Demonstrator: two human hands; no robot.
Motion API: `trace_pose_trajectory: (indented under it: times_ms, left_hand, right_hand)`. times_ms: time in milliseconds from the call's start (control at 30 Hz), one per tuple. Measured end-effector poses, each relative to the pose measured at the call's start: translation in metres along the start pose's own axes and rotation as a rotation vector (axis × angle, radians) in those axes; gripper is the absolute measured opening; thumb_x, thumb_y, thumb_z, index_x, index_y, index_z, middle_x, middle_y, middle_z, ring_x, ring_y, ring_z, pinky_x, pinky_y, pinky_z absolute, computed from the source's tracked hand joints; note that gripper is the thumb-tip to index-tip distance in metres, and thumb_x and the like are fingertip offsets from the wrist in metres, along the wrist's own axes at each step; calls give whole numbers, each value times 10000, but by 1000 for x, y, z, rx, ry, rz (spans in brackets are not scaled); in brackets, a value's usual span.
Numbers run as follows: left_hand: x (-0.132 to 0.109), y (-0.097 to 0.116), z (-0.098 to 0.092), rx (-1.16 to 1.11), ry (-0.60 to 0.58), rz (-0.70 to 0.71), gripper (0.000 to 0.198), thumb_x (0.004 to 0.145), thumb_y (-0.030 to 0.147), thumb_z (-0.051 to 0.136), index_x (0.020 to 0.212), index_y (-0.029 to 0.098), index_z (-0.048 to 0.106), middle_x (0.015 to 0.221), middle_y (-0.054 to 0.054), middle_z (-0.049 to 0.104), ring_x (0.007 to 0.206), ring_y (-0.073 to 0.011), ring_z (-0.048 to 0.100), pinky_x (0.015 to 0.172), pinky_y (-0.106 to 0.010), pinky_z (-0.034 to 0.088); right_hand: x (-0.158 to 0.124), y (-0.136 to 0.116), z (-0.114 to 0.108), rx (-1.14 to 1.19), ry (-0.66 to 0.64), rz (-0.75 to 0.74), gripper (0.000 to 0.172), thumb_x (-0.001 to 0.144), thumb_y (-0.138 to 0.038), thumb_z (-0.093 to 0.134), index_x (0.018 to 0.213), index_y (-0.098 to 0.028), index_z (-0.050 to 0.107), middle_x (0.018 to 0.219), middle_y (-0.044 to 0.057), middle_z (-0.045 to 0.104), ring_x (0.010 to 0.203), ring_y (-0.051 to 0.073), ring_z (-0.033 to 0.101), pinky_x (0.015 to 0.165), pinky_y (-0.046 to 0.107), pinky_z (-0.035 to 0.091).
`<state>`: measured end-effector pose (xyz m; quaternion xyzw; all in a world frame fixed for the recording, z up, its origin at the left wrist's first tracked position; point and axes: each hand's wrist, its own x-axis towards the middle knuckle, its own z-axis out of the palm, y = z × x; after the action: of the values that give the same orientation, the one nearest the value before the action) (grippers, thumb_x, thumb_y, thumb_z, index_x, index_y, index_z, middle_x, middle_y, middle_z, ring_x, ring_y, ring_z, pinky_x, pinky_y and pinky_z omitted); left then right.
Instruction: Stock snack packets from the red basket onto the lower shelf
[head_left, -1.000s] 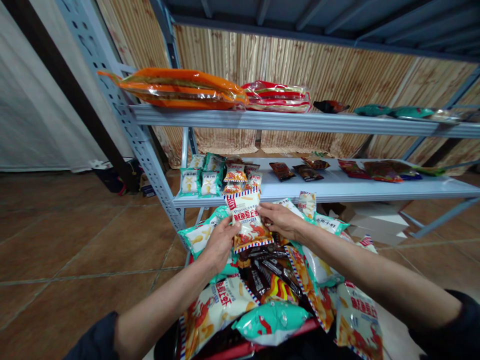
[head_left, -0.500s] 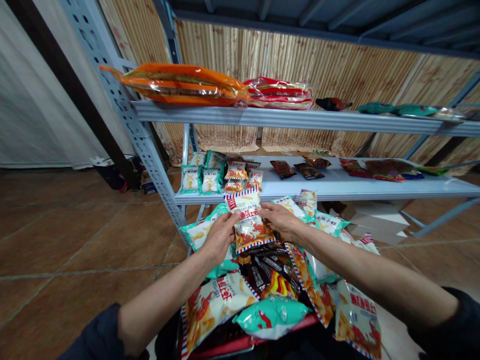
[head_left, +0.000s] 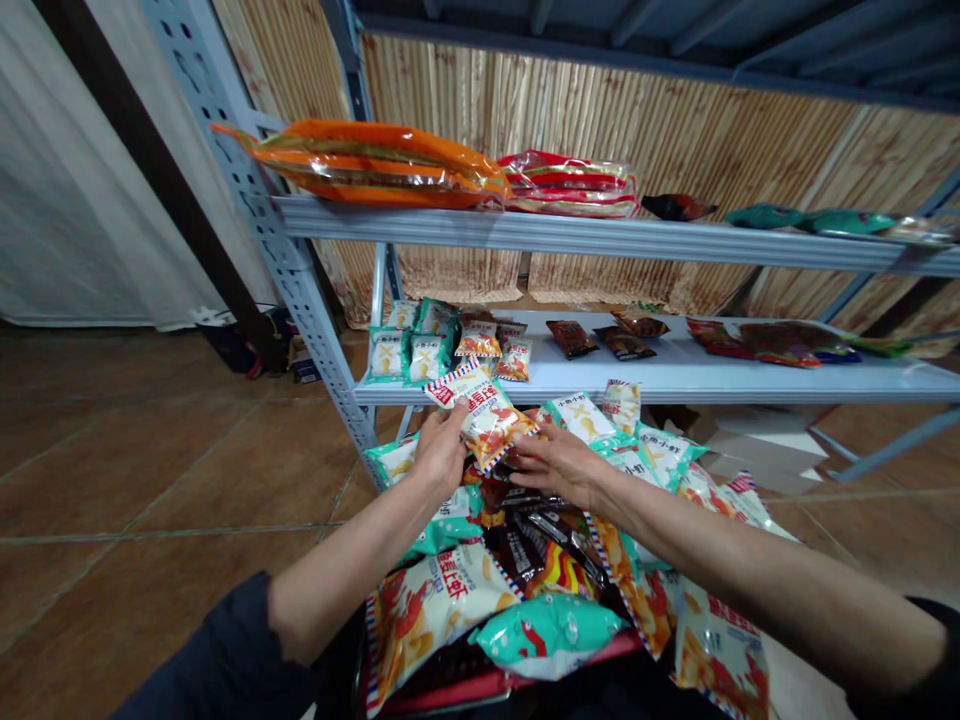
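Note:
My left hand (head_left: 444, 445) grips the left edge of a white and orange snack bag (head_left: 484, 415) with red lettering and a striped edge. The bag tilts in front of the lower shelf, above a heap of snack bags. Beside its lower right corner is my right hand (head_left: 559, 462), fingers stretched out and apart; whether a fingertip touches the bag is hard to see. Under the hands lie dark brown snack bags (head_left: 525, 545), a large white and orange snack bag (head_left: 442, 605) and a teal bag (head_left: 551, 630), in a red-rimmed container (head_left: 480, 690).
On the lower shelf (head_left: 675, 380), small teal and white bags (head_left: 427, 355) and orange-white bags (head_left: 514, 358) stand at the left, with brown packets (head_left: 571, 340) further right. The upper shelf (head_left: 480, 228) holds a big orange bag (head_left: 382, 170). A perforated upright (head_left: 277, 240) is at the left.
The snack bag has turned and tilted in my left hand. My right hand has let go of its right edge and moved slightly down, fingers spread.

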<state>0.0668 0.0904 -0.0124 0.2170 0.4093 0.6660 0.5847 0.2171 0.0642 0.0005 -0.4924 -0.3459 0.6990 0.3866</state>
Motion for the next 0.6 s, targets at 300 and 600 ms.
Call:
trace_pose_trajectory:
  times_ms: [300,600]
  left_hand:
    - [-4,-7,8,23,-2,15,224,689,263,697,785,154,525,734,-21,644,674,-127,614,723,-280,484]
    - [3,-11,2,-27,-23,34,169,720,250,656,815,149,559,759,-24,662,711,-144,623,779,-327,487]
  right_hand:
    - [-2,23,17,203,20,88,59,774,-138,609,775,-141,551,674,23,644,568,105,626,659,272,544]
    - [-1,31,17,177,16,59,106,748,-113,620,729,-160,528,648,4,636,573,98,633,575,198,520]
